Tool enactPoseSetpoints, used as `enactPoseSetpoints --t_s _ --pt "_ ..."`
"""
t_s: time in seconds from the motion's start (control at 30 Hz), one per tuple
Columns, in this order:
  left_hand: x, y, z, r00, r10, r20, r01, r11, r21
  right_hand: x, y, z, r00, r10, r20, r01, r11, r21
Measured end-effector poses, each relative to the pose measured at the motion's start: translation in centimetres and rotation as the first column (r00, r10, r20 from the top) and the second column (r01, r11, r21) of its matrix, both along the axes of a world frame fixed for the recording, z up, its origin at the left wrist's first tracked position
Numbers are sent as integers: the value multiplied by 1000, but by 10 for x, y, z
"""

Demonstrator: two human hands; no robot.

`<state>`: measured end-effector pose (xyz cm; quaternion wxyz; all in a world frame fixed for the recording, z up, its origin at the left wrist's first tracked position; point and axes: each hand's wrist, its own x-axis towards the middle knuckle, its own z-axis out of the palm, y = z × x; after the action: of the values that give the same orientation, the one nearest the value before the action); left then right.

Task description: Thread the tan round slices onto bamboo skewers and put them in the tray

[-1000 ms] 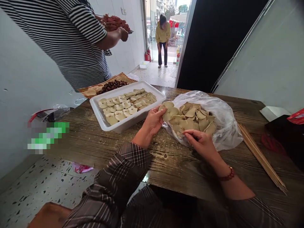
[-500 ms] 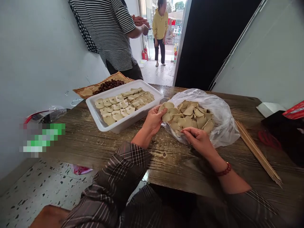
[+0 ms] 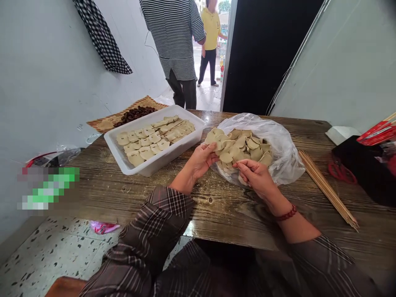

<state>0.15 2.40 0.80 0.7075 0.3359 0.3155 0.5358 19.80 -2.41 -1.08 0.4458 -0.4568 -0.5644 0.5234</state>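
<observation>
My left hand (image 3: 200, 162) grips several round, beige, flat slices (image 3: 215, 138) by their edge, above a clear plastic bag (image 3: 286, 150). In the bag lies a heap of similar loose slices (image 3: 247, 144). Between thumb and forefinger, my right hand (image 3: 255, 175) pinches a thin wooden skewer (image 3: 234, 160), its tip pointing at the slices beside my left hand. How far the skewer passes into them is hidden. Left of my hands stands a white plastic tray (image 3: 140, 170) with rows of skewered slices (image 3: 151, 142).
A bundle of wooden skewers (image 3: 328, 189) lies on the wooden table (image 3: 216, 214), right of the bag. Behind the tray, dark red pieces (image 3: 136, 114) rest on a patterned sheet (image 3: 102, 123). A black holder (image 3: 349, 161) sits far right. Two people stand near the doorway.
The person in the striped shirt has moved right, toward the doorway, and the one in yellow has straightened up. My right hand has drawn slightly closer to the slices in my left.
</observation>
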Motion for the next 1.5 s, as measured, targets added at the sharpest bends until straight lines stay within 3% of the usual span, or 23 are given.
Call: enactPoseSetpoints --t_s 0.37,0.63,0.8,1.03,1.27,1.5 --pt "0 -1 -2 991 109 -82 -108 994 13 3 3 -4 996 25 83 -30 998 55" --pt "4 -4 0 1000 2 13 -2 999 -51 4 2 -8 971 -56 234 2 974 224" --pt "10 -7 -3 1000 -12 14 13 1000 -27 1 0 -6 927 -155 343 27 936 350" --pt "16 -8 -8 992 121 24 -120 992 -33 1 0 -13 862 -253 439 -15 853 521" --pt "28 -11 -12 991 85 106 -87 996 15 -1 2 -18 860 -284 423 8 837 547" --pt "30 -14 -13 994 100 50 -101 995 15 -3 0 -17 841 -308 444 3 824 566"
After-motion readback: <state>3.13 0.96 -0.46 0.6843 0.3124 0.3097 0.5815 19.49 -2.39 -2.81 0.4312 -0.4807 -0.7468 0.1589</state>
